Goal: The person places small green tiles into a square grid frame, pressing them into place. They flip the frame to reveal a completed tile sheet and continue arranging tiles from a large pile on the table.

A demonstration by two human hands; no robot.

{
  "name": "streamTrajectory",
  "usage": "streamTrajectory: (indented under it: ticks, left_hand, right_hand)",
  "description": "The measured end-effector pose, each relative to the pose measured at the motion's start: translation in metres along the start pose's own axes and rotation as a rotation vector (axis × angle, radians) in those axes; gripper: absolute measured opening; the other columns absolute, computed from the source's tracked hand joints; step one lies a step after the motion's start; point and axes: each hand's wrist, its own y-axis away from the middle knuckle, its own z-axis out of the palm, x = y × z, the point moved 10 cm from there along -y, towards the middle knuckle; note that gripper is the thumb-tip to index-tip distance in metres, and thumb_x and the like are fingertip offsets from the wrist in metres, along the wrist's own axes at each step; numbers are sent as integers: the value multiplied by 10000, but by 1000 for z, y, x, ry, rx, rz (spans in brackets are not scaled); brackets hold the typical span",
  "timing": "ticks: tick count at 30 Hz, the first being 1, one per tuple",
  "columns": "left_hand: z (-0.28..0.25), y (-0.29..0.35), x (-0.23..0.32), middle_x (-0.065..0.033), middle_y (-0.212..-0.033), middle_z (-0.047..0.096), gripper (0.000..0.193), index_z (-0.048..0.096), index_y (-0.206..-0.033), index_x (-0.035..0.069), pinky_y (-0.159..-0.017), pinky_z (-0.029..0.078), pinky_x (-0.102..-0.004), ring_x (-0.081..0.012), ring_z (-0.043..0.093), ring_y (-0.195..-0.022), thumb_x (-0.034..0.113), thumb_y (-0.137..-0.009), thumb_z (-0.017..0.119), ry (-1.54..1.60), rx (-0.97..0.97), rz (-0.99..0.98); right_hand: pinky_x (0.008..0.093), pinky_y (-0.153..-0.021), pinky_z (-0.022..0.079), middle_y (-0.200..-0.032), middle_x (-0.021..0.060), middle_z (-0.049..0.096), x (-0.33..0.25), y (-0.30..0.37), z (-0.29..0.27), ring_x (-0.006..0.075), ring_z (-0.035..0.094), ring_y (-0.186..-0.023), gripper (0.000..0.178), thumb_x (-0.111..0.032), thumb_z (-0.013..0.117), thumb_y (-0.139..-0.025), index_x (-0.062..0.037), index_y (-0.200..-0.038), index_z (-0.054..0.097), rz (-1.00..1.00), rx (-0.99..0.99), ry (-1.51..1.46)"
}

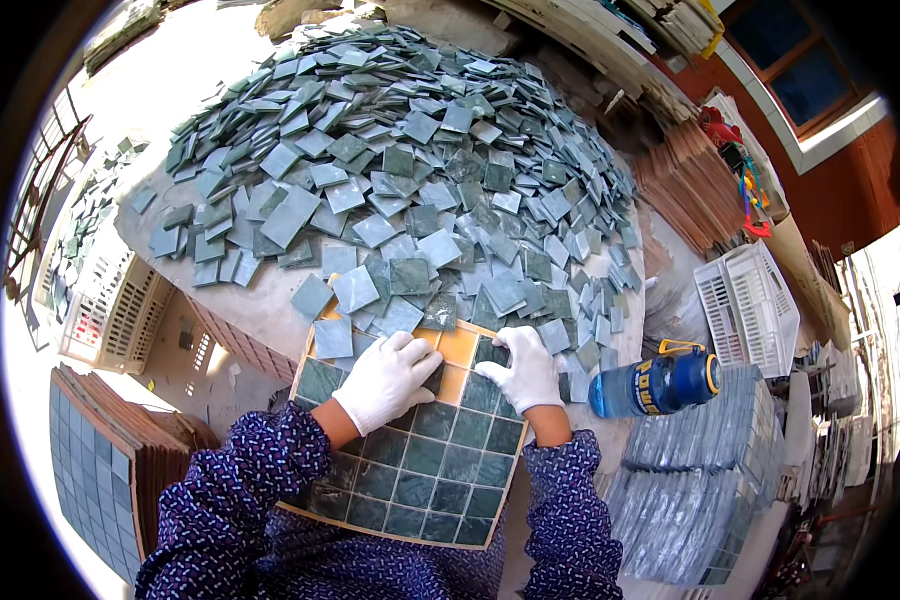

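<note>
A tray-like board [460,348] with a yellow-orange base leans toward me, its lower part filled with rows of dark green square stone tiles [415,489]. My left hand [388,380], in a white knit glove, is closed at the edge of a dark tile [434,379] over the bare orange part. At the board's upper right corner, my gloved right hand [526,370] has its thumb and bent fingers around another dark green tile [489,351]. A loose grey-green tile [333,338] overlaps the board's upper left.
A large heap of loose stone tiles [400,160] covers the table beyond the board. A blue water bottle [655,385] lies at the right, near wrapped tile stacks [685,500] and white crates [750,305]. Tiled boards [90,460] are stacked at the left.
</note>
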Motion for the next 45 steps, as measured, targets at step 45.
streamTrajectory:
  ticks: [45]
  left_hand:
    - [-12,59,35,-151,-1353,478,643,510,-1271,9,-1095,298,-460,-324,406,-1307,263,-726,740,17,195,-42]
  right_hand:
    - [426,-855,492,-1166,140,562,-74,-5,13,341,589,-1033,421,-234,708,-788,-82,-1153,564,-289,72,47]
